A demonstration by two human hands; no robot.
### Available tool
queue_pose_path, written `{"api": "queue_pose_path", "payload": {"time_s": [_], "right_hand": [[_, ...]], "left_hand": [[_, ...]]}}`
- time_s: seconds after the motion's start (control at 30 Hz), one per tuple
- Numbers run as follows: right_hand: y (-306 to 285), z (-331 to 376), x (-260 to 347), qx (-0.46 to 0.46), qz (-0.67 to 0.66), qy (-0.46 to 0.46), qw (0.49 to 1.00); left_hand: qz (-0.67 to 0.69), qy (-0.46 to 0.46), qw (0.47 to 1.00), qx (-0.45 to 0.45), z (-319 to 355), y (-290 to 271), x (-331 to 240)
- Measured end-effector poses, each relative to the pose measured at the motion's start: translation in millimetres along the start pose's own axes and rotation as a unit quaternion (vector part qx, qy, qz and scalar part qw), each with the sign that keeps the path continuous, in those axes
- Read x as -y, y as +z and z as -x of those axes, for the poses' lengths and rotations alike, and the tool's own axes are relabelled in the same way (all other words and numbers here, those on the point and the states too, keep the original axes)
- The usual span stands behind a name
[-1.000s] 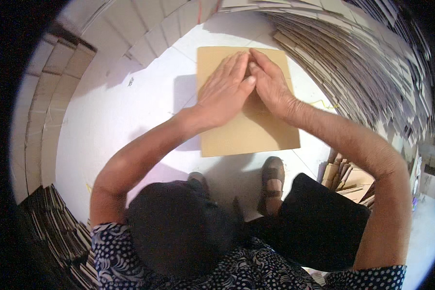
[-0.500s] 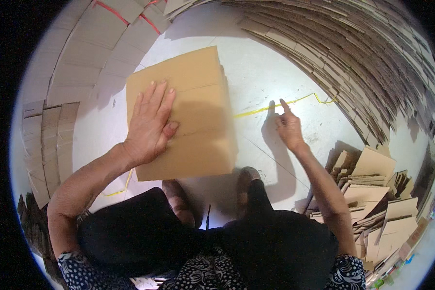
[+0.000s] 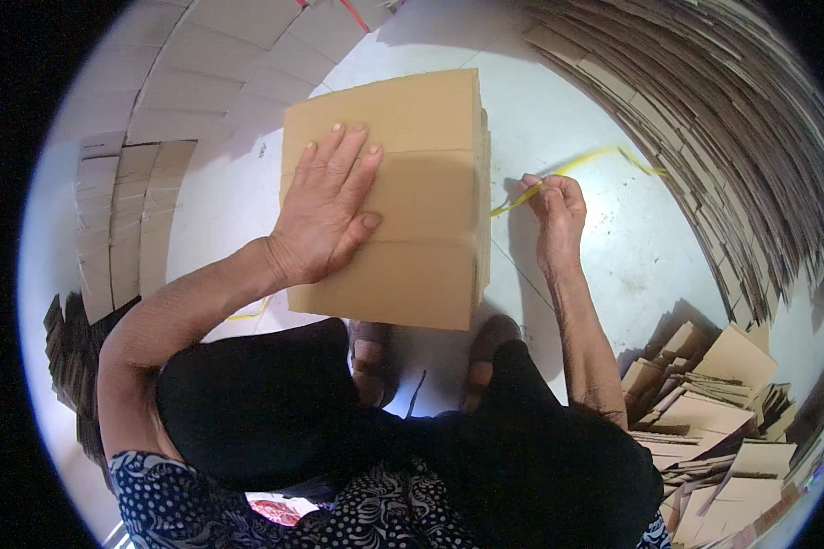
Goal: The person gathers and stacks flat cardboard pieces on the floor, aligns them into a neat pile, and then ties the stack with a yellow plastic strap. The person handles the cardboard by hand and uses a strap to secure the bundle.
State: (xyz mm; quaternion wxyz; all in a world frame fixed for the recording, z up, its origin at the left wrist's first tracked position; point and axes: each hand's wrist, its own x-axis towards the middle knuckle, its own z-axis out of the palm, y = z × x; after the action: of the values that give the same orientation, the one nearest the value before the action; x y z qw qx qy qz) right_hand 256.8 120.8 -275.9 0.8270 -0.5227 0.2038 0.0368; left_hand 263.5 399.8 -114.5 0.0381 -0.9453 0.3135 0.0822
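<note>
A stack of flat cardboard sheets [image 3: 421,201] rests on the floor in front of my feet, its sheet edges showing along the right side. Flat on its top lies my left hand [image 3: 328,206], fingers stretched and thumb out to the right. To the right of the stack, my right hand [image 3: 558,206] pinches a yellow strap [image 3: 595,160]. The strap comes out from the stack's right side, passes through my fingers and trails off to the far right. Another piece of yellow strap [image 3: 250,314] shows on the floor at the stack's near left.
Piled cardboard [image 3: 705,119] curves along the far right. Loose cardboard pieces [image 3: 714,412] lie in a heap at the near right. Tall stacks of cardboard [image 3: 192,73] stand on the left, some with red straps. Between them is pale floor [image 3: 604,247].
My right hand has gone from a pointing pose over the strap to gripping it, and the strap is lifted. My left hand stays spread on the stack. The view has shifted somewhat.
</note>
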Motion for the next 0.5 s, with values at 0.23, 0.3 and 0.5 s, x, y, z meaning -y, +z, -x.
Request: {"api": "queue_pose_path", "payload": {"time_s": [0.23,0.3,0.5], "right_hand": [[27.7,9.1,11.5,0.046,-0.136,0.054,0.988],[19.8,11.7,7.8,0.087,-0.127,0.05,0.987],[21.5,35.9,10.2,0.017,-0.061,0.054,0.997]], "left_hand": [[0.01,0.008,1.0,-0.015,4.0,1.6,3.0],[0.009,0.021,1.0,-0.02,2.5,-1.6,1.7],[0.014,0.054,0.997,-0.055,4.4,0.5,1.0]]}}
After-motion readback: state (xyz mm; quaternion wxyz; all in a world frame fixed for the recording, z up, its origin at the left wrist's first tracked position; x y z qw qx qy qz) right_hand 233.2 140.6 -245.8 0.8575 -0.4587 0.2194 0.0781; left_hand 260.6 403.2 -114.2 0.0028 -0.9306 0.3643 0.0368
